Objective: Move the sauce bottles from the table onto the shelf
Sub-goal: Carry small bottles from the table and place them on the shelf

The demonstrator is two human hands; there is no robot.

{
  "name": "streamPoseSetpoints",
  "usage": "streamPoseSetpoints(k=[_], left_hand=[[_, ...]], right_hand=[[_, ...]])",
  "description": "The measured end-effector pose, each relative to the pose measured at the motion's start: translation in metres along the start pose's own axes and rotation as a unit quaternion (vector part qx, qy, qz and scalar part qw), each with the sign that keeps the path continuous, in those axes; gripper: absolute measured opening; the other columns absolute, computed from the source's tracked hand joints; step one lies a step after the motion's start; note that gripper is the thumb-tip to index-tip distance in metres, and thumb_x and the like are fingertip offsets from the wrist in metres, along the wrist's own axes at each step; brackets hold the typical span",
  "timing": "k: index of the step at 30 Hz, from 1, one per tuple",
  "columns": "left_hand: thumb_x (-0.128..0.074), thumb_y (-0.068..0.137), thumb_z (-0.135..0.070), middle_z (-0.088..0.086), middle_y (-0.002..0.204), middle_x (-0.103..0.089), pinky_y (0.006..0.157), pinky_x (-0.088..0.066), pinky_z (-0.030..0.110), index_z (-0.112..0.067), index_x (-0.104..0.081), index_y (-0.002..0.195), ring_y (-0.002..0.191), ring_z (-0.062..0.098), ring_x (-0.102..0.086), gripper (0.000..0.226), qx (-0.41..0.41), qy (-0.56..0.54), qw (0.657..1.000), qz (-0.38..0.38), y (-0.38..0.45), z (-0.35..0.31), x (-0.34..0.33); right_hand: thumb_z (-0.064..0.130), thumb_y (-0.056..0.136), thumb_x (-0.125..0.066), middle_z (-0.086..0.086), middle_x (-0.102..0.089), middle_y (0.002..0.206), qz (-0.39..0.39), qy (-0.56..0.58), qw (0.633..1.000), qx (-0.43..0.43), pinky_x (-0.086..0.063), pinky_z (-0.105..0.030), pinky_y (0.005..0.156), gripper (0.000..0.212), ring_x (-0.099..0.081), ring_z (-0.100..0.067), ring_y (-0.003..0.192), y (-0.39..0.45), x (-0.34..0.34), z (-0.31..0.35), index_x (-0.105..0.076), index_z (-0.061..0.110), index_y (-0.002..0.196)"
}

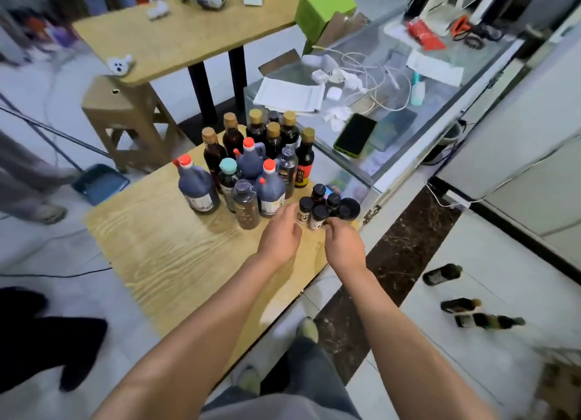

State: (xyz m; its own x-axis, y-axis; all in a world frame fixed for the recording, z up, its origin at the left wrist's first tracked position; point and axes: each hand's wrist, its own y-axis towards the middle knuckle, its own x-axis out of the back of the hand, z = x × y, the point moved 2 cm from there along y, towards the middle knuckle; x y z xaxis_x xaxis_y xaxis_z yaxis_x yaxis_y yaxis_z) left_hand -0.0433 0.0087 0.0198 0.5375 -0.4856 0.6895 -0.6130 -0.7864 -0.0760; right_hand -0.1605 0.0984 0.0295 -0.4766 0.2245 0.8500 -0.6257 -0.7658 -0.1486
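I have both hands out over the wooden desk [163, 256], at the cluster of small black-capped jars [317, 210] near its right edge. My left hand [281, 235] is loosely spread, fingertips just beside the nearest jar. My right hand [342, 242] has its fingers curled in at the jars' bases — I cannot tell whether it pinches one. The taller sauce bottles [248, 165] stand upright, crowded together behind the jars. Three bottles [462, 300] already sit on the white shelf [503, 287] at lower right — blurred.
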Motion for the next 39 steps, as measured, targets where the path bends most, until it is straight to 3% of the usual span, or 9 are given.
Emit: streamPoseSetpoints(k=[3, 7, 12, 16, 21, 26, 32, 35, 39], left_hand=[[-0.047, 0.093, -0.003, 0.014, 0.141, -0.045, 0.108, -0.035, 0.035, -0.009, -0.039, 0.143, 0.131, 0.029, -0.044, 0.051, 0.036, 0.016, 0.999, 0.022, 0.021, 0.010, -0.012], [-0.047, 0.093, -0.001, 0.015, 0.141, -0.045, 0.107, -0.033, 0.032, -0.007, -0.042, 0.141, 0.130, 0.030, -0.044, 0.049, 0.054, 0.047, 0.997, 0.032, 0.050, 0.013, -0.021], [-0.051, 0.081, 0.007, 0.015, 0.134, -0.051, 0.104, -0.037, 0.035, -0.005, -0.049, 0.135, 0.125, 0.031, -0.048, 0.055, 0.033, 0.082, 0.995, 0.036, 0.085, 0.009, -0.032], [-0.052, 0.081, 0.007, 0.013, 0.141, -0.046, 0.106, -0.038, 0.037, -0.008, -0.043, 0.141, 0.129, 0.032, -0.046, 0.063, 0.016, 0.133, 0.987, 0.089, 0.103, 0.011, -0.043], [-0.053, 0.092, -0.012, 0.013, 0.127, -0.051, 0.096, -0.041, 0.037, -0.009, -0.052, 0.131, 0.116, 0.033, -0.052, 0.039, 0.016, 0.178, 0.978, 0.108, 0.116, 0.010, -0.051], [-0.062, 0.088, -0.013, 0.016, 0.116, -0.045, 0.088, -0.044, 0.043, -0.006, -0.054, 0.123, 0.101, 0.037, -0.056, 0.037, 0.066, 0.164, 0.978, 0.109, 0.114, 0.020, -0.054], [-0.062, 0.088, -0.012, 0.015, 0.119, -0.041, 0.091, -0.043, 0.040, -0.005, -0.052, 0.117, 0.103, 0.034, -0.053, 0.032, 0.069, 0.145, 0.979, 0.129, 0.101, 0.028, -0.052], [-0.061, 0.088, -0.009, 0.017, 0.134, -0.037, 0.099, -0.040, 0.036, -0.004, -0.050, 0.122, 0.116, 0.035, -0.050, 0.036, 0.072, 0.148, 0.977, 0.133, 0.087, 0.036, -0.048], [-0.058, 0.090, -0.010, 0.016, 0.121, -0.050, 0.095, -0.042, 0.038, -0.004, -0.050, 0.119, 0.111, 0.034, -0.052, 0.030, 0.071, 0.135, 0.978, 0.144, 0.070, 0.044, -0.036]], right_hand=[[0.008, 0.096, -0.043, -0.012, -0.063, 0.115, 0.028, -0.020, 0.999, 0.024, -0.044, -0.037, 0.070, 0.023, -0.061, -0.036, 0.101, 0.027, -0.013, -0.001, -0.060, 0.012, 0.110], [-0.003, 0.086, -0.046, -0.007, -0.058, 0.124, 0.059, -0.082, 0.987, 0.124, -0.049, -0.040, 0.077, 0.037, -0.055, -0.032, 0.113, 0.055, -0.026, -0.006, -0.059, 0.011, 0.117], [-0.001, 0.092, -0.046, -0.008, -0.034, 0.154, 0.140, -0.166, 0.969, 0.118, -0.048, -0.041, 0.093, 0.057, -0.036, -0.028, 0.134, 0.079, -0.043, -0.015, -0.035, 0.010, 0.146], [-0.003, 0.089, -0.053, -0.013, -0.041, 0.140, 0.139, -0.189, 0.963, 0.135, -0.049, -0.039, 0.088, 0.057, -0.038, -0.031, 0.128, 0.084, -0.048, -0.013, -0.036, 0.002, 0.143], [-0.006, 0.085, -0.059, -0.018, -0.034, 0.140, 0.172, -0.195, 0.957, 0.129, -0.049, -0.039, 0.091, 0.061, -0.037, -0.033, 0.128, 0.100, -0.044, -0.004, -0.038, -0.001, 0.142], [-0.006, 0.087, -0.058, -0.017, -0.037, 0.138, 0.183, -0.214, 0.952, 0.121, -0.050, -0.038, 0.088, 0.042, -0.045, -0.032, 0.123, 0.105, -0.041, -0.004, -0.054, 0.002, 0.127], [0.002, 0.092, -0.053, -0.014, -0.046, 0.130, 0.159, -0.237, 0.947, 0.146, -0.049, -0.038, 0.078, 0.035, -0.046, -0.031, 0.121, 0.099, -0.043, -0.009, -0.051, 0.002, 0.128], [0.005, 0.094, -0.049, -0.016, -0.053, 0.126, 0.165, -0.212, 0.955, 0.129, -0.047, -0.038, 0.077, 0.032, -0.054, -0.033, 0.115, 0.094, -0.045, -0.011, -0.049, 0.003, 0.126], [0.021, 0.092, -0.056, -0.019, -0.061, 0.111, 0.154, -0.102, 0.979, 0.085, -0.038, -0.034, 0.069, 0.023, -0.062, -0.037, 0.100, 0.088, -0.040, -0.015, -0.056, 0.003, 0.107]])
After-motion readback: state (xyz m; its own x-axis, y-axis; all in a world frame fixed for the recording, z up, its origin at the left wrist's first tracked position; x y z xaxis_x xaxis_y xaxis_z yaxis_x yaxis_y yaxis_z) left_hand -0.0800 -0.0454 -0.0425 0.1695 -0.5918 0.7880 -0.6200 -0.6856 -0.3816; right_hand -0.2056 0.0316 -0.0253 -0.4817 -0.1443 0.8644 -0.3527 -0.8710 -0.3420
